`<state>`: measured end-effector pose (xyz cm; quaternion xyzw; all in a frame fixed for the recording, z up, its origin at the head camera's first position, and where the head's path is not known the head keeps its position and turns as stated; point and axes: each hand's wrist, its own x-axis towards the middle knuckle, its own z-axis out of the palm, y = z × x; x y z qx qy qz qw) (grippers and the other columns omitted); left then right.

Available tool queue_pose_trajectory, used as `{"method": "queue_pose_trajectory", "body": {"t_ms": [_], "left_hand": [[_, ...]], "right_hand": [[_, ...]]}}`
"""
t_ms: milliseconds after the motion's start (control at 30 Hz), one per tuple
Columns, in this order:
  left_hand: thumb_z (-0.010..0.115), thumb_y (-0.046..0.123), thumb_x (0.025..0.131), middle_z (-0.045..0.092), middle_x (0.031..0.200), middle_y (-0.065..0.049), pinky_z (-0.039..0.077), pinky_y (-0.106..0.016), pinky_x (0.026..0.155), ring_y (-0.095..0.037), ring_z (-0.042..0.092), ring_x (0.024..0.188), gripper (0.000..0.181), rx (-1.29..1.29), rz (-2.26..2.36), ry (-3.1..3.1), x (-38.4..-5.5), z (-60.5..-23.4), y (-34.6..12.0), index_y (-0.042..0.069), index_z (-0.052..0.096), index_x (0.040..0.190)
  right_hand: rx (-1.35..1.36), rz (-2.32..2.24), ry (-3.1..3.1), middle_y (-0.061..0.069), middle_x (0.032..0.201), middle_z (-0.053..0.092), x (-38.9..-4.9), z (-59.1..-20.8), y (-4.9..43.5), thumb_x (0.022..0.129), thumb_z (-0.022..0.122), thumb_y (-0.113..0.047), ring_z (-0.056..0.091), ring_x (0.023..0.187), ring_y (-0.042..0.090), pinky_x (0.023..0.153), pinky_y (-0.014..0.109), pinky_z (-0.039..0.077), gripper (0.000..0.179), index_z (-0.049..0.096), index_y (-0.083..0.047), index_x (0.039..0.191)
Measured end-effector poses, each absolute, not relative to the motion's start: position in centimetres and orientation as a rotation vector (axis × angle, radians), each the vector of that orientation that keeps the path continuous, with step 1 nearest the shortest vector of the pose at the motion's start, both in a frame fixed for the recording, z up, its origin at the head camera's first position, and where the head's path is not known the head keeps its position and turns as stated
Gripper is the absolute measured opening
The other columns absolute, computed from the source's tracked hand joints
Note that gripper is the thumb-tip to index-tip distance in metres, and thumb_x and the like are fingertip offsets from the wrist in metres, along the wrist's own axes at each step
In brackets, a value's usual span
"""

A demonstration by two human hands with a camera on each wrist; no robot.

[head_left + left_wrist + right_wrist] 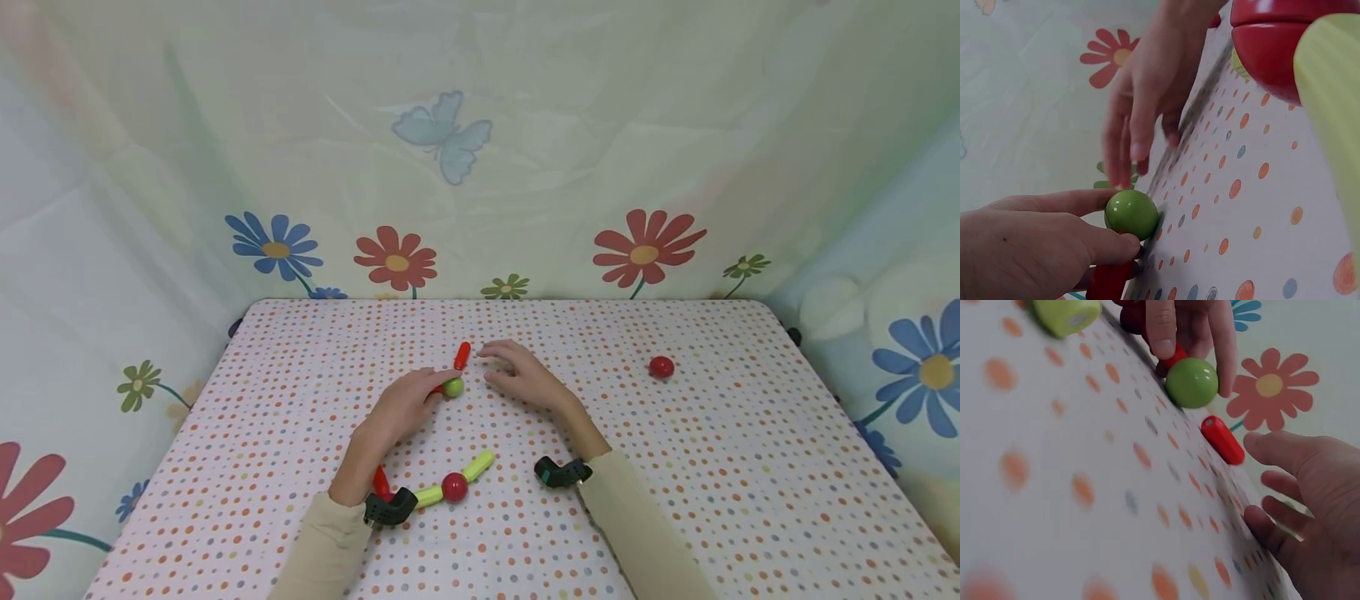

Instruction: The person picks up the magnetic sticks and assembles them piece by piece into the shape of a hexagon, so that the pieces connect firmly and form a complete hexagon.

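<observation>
My left hand [405,406] pinches a red stick [1109,280] between thumb and fingers, low over the table. At the stick's end sits a shiny green ball [1130,215], and my index finger reaches along its top. Just beyond the ball, a loose red rod [1222,440] lies on the dotted cloth. My right hand [527,379] hovers to the right of that rod with its fingers spread and relaxed, holding nothing. In the right wrist view, its thumb is close to the rod's end.
Nearer me, two yellow-green sticks [477,465] join a red ball [454,487]. Another red stick [382,482] shows partly behind my left wrist. A separate red ball [662,367] lies at the right. A flowered curtain [510,167] hangs behind the table.
</observation>
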<state>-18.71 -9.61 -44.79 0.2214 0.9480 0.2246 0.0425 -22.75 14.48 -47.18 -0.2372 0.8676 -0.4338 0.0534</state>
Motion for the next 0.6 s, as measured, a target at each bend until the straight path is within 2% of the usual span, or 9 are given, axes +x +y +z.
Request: {"method": "queue_pose_trajectory", "body": {"t_ms": [133, 267, 600], "left_hand": [[0.059, 0.009, 0.096, 0.065, 0.117, -0.004, 0.050, -0.039, 0.091, -0.020, 0.061, 0.104, 0.044, 0.711, 0.688, 2.905, -18.8, -44.8, -9.8, 0.026, 0.055, 0.136], [0.058, 0.009, 0.095, 0.065, 0.117, -0.004, 0.050, -0.039, 0.091, -0.020, 0.061, 0.104, 0.045, 0.725, 0.698, 2.903, -18.8, -44.9, -9.8, 0.026, 0.055, 0.137], [0.057, 0.010, 0.096, 0.063, 0.107, -0.003, 0.047, -0.034, 0.081, -0.017, 0.056, 0.090, 0.044, 0.724, 0.684, 2.915, -18.8, -45.0, -9.9, 0.027, 0.055, 0.137]], "right_hand": [[-0.880, -1.202, 2.683, 0.017, 0.154, 0.034, -24.0, -47.8, 12.6, 0.098, 0.053, -0.011, 0.032, 0.139, 0.041, 0.106, 0.058, 0.033, 0.039, 0.054, -0.011, 0.137], [-0.918, -1.048, 2.739, 0.015, 0.156, 0.033, -24.3, -48.2, 11.7, 0.099, 0.052, -0.011, 0.026, 0.143, 0.041, 0.113, 0.061, 0.025, 0.039, 0.054, -0.012, 0.138], [-0.828, -1.204, 2.730, 0.015, 0.138, 0.050, -24.4, -48.8, 11.6, 0.091, 0.065, -0.012, 0.043, 0.131, 0.036, 0.108, 0.056, 0.036, 0.023, 0.070, -0.013, 0.113]]}}
